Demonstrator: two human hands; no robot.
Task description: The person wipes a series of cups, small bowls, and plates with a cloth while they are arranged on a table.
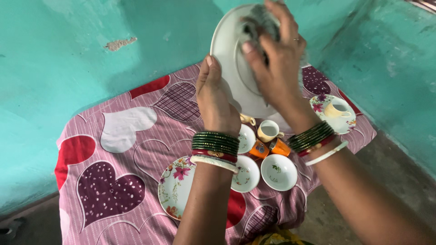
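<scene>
Wiping a white plate [229, 45] held tilted above the heart-print cloth [113, 149] | left hand [215, 97] was closed on the plate's lower rim, fingers behind | right hand [274, 63] pressed a grey rag [263, 20] to its face, fingers curled | judged stiff, breakable, likely slick; rim grip safest | cups and bowls [279, 171] lay below.

Left half of desk [118, 149] open: bare heart-print cloth, nothing standing on it. Centre-right is crowded: floral plate [175, 188], small bowls [279, 171], orange cups [269, 148], cream cup [268, 130] packed close, some touching. Far right corner taken by cup on saucer [337, 111]. Teal walls [68, 54] box in back and right side.
</scene>
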